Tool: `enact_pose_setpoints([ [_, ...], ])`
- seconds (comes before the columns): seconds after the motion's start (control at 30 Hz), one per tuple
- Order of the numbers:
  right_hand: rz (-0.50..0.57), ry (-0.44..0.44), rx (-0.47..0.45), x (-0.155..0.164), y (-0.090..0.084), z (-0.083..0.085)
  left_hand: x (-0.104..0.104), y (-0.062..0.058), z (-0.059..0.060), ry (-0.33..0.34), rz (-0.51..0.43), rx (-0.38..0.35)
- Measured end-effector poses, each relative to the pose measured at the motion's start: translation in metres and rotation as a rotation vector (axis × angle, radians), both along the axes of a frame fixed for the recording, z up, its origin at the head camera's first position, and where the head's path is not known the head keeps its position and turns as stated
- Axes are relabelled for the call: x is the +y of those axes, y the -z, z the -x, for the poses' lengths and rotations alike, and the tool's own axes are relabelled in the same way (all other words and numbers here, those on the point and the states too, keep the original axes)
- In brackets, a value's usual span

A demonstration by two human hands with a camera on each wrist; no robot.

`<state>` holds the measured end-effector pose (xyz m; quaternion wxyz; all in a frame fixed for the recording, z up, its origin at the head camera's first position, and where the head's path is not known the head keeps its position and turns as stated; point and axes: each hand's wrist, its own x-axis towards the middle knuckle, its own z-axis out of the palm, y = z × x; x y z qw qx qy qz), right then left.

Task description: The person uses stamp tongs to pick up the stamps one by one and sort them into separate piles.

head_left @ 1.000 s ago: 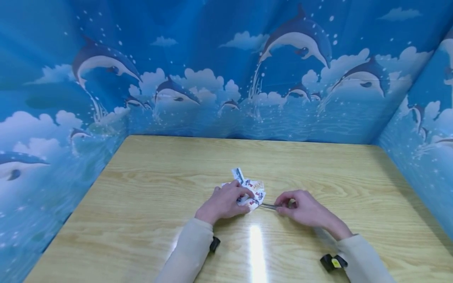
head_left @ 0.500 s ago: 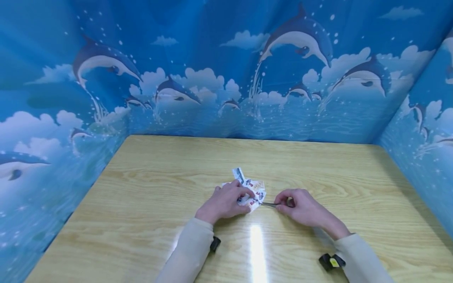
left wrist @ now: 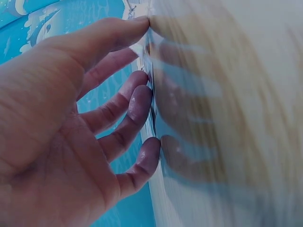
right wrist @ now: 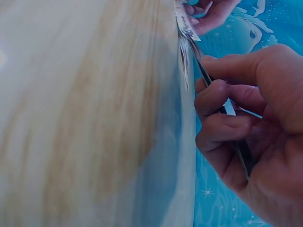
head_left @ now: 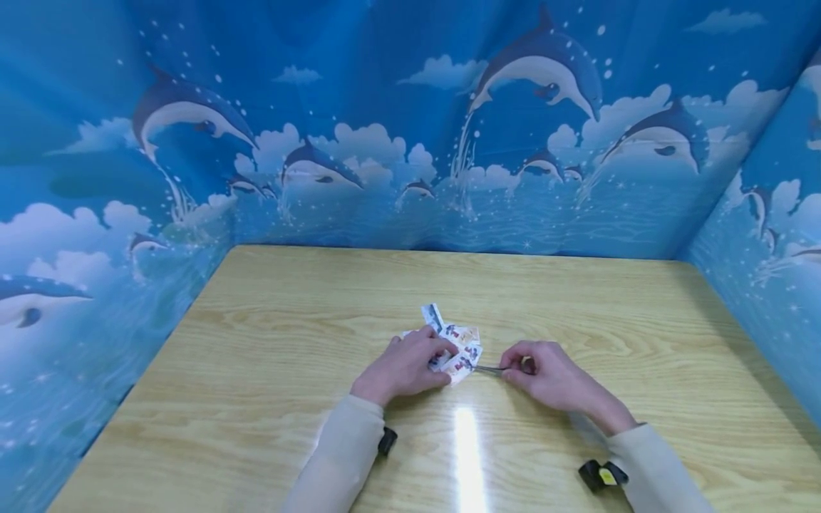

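A small pile of printed paper stickers point(head_left: 457, 343) lies near the middle of the wooden table point(head_left: 288, 335). My left hand point(head_left: 410, 365) rests on the pile's left side, fingertips point(left wrist: 142, 101) pressing flat on the table. My right hand point(head_left: 541, 374) pinches thin metal tweezers point(head_left: 489, 370), their tips touching the pile's right edge. In the right wrist view the tweezers point(right wrist: 222, 106) run between thumb and curled fingers toward a sticker point(right wrist: 185, 26).
Blue dolphin-print walls point(head_left: 410, 142) enclose the table on three sides. Bare tabletop lies all around the pile. A glare streak point(head_left: 467, 456) shines on the near edge between my sleeves.
My right hand shifted slightly, and the tweezer tips edged closer into the pile. The left hand has stayed in place on the stickers.
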<state>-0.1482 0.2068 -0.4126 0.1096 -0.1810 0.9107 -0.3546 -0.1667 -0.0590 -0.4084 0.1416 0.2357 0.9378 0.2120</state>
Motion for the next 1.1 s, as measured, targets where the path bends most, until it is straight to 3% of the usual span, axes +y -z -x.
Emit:
enact_pose_setpoints([
  [0.33,-0.001,0.051,-0.023,0.01,-0.004,-0.004,-0.006,0.001,0.002,0.007,-0.077,0.005],
  [0.53,0.035,0.083,-0.036,0.019,-0.004,-0.006,-0.007,0.0,0.004,-0.026,-0.136,-0.012],
  [0.83,0.029,0.14,-0.011,0.035,-0.006,-0.009,-0.007,0.001,0.015,-0.118,-0.13,0.089],
  [0.97,0.022,0.169,0.003,0.043,-0.007,-0.01,-0.005,0.0,0.019,-0.089,-0.126,0.093],
  [1.1,0.038,0.19,0.017,0.051,-0.009,-0.01,-0.003,-0.001,0.022,-0.033,-0.13,0.039],
])
